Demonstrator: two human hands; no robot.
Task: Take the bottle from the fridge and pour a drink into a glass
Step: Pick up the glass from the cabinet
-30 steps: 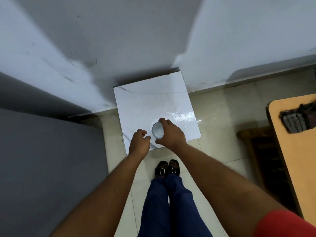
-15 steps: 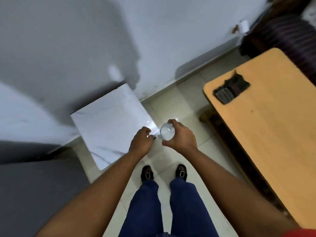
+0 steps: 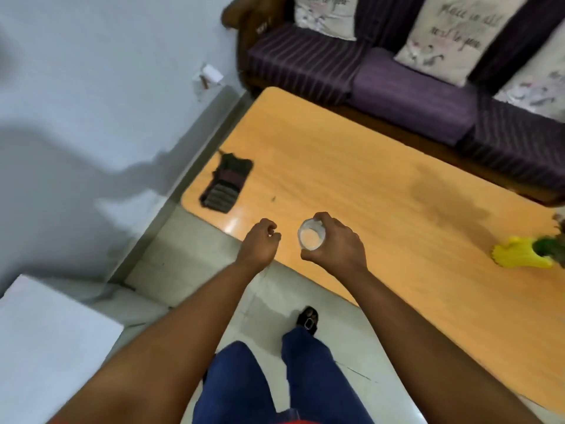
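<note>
My right hand (image 3: 339, 243) grips a clear glass (image 3: 311, 235) from the side, seen from above with its round mouth up, over the near edge of the orange wooden table (image 3: 351, 179). My left hand (image 3: 260, 243) hovers just left of the glass with its fingers curled closed and nothing visible in it. No bottle and no fridge show in this view.
A white marble-topped stand (image 3: 46, 338) sits at lower left by the grey wall. On the table lie a dark striped cloth (image 3: 226, 185) at its left end and a yellow vase (image 3: 522, 252) at right. A purple sofa (image 3: 397, 78) with cushions runs behind.
The view has swung right, from the white stand to the orange table. The right hand lifted the glass off the stand and carried it over the table's edge; the left hand came along beside it.
</note>
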